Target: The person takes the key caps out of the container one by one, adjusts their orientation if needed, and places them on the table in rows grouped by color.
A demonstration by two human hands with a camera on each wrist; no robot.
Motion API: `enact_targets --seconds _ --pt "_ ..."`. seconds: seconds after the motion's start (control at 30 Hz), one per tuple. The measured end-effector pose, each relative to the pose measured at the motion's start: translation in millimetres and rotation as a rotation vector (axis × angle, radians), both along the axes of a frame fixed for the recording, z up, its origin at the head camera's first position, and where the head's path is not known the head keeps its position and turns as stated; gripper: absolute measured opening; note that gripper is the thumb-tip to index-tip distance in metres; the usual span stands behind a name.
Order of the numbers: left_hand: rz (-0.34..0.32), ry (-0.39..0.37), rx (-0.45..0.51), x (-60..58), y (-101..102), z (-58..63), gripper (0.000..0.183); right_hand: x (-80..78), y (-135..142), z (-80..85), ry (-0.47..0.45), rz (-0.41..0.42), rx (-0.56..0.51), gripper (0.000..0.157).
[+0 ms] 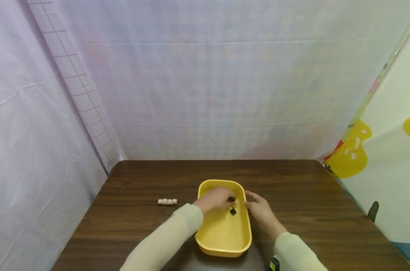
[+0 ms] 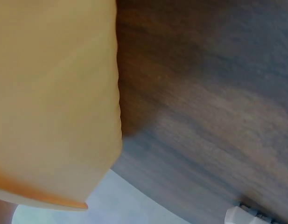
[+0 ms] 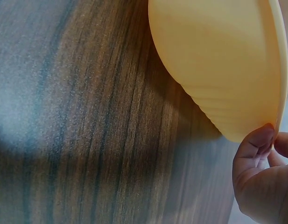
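A yellow plastic basin (image 1: 222, 237) stands on the table, longer front to back. My left hand (image 1: 218, 197) reaches down inside it, palm side hidden, with its fingertips at a small dark piece (image 1: 231, 199). Close by lie a light patterned piece (image 1: 233, 205) and a black piece (image 1: 233, 212). I cannot tell whether the left fingers pinch anything. My right hand (image 1: 260, 210) is at the basin's right side; in the right wrist view its thumb and fingers (image 3: 258, 140) pinch the rim. The left wrist view shows only the basin's outer wall (image 2: 55, 93).
A short row of small white blocks (image 1: 167, 201) sits left of the basin on the dark wood-grain table (image 1: 140, 233). A pale curtain (image 1: 208, 94) hangs behind the table's far edge. Near the right sleeve is a small black object (image 1: 274, 263) with a yellow-green patch.
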State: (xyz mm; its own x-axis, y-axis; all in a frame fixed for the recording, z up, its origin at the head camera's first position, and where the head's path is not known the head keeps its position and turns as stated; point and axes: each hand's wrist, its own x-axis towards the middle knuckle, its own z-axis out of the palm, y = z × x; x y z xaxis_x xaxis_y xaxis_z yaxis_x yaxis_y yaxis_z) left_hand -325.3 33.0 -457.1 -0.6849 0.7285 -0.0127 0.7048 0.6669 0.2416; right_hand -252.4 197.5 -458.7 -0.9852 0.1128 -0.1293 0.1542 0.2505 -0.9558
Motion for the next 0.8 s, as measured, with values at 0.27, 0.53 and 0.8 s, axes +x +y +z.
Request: enact_targets --seconds 0.27,0.53,0.8 --pt "0.010 -0.001 -0.031 1.0 -2.4 -3.1 0.014 -0.6 -0.3 -2.5 0.015 -0.009 -0.003 0.047" --pt "0.065 -0.042 -0.029 4.1 -5.3 -2.8 0.020 -0.6 -0.8 -0.6 -0.003 -0.012 0.007 0.048" --pt "0.134 -0.137 0.143 4.6 -9.6 1.5 0.007 0.4 0.3 -0.2 -0.016 -0.015 -0.044 0.049"
